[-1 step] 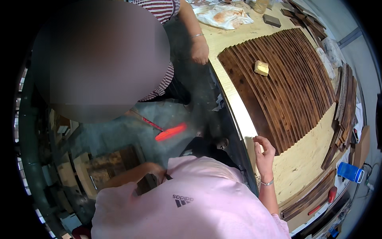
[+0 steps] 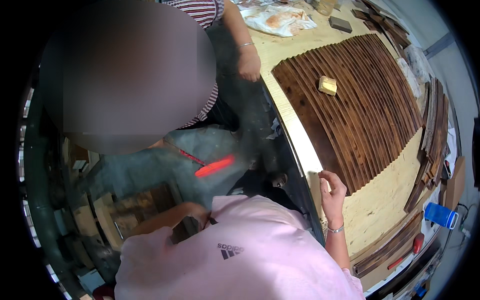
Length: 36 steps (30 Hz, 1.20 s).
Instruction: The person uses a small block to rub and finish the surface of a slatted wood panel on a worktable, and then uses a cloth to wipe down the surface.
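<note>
Apparently idling, the right hand (image 2: 333, 194) is curling its fingers (image 2: 331, 176) loosely, narrow gap, nothing visible held, beside dark wooden slats (image 2: 360, 117) lying on the desk (image 2: 372, 215); left hand (image 2: 198, 212), can't tell; gripping a slat would call for spreading wider.

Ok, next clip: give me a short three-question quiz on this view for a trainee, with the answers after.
1. True or false: a bracelet circles the wrist of the camera wearer's right hand.
2. What lies on top of the ribbed brown wooden slats?
3. Which of these is the right hand nearest to?
a) the blue jug
b) the stained white cloth
c) the wooden slats

Key:
1. True.
2. A pale yellow block.
3. c
</note>
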Each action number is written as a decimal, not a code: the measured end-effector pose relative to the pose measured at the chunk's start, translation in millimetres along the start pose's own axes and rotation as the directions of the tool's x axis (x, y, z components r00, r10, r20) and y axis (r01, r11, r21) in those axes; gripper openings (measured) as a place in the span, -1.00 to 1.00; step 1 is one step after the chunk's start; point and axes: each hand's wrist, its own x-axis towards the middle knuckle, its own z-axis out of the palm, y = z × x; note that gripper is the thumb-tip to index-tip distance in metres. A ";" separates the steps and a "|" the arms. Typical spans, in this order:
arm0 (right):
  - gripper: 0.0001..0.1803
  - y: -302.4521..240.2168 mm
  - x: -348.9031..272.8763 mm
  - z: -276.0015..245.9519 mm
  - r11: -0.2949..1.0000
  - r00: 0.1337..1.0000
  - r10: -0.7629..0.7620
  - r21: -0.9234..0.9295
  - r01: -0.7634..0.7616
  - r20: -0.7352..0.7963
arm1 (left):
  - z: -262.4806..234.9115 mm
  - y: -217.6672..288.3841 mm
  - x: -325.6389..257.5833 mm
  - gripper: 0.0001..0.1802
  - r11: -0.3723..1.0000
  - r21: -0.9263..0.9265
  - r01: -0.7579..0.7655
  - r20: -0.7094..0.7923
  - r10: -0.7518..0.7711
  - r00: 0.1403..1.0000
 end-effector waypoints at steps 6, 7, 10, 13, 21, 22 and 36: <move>-0.71 -11.0 19.8 -12.9 0.961 0.956 -0.165 -0.258 0.101 -0.243 | -66.3 152.1 -68.8 -0.67 0.844 0.443 0.303 -0.440 -0.090 0.893; -0.68 -11.4 20.8 -21.2 0.936 0.942 -0.188 -0.342 0.087 -0.277 | -79.6 193.5 -74.7 -0.72 0.723 0.537 0.434 -0.575 -0.063 0.816; -0.64 -10.3 29.8 -19.8 0.896 0.942 -0.152 -0.445 0.003 -0.300 | -115.0 250.4 -81.0 -0.77 0.792 0.555 0.254 -0.795 0.416 0.441; -0.62 -3.5 26.3 -24.2 0.887 0.950 -0.086 -0.456 -0.065 -0.302 | -150.7 304.0 -73.5 -0.81 0.778 0.539 -0.322 -0.773 0.609 0.178; -0.64 5.4 11.4 -17.1 0.891 0.931 -0.038 -0.433 -0.133 -0.363 | -143.3 307.7 -88.8 -0.77 0.837 0.545 -0.051 -0.722 0.500 0.478; -0.65 3.8 12.1 -16.5 0.883 0.929 -0.062 -0.455 -0.120 -0.366 | -137.2 307.6 -88.1 -0.78 0.843 0.535 -0.050 -0.712 0.482 0.511; -0.82 -69.3 66.3 33.9 0.930 0.866 -0.313 -0.059 0.363 0.390 | -92.6 308.2 -157.3 -0.79 0.740 0.667 0.083 -0.483 0.345 0.805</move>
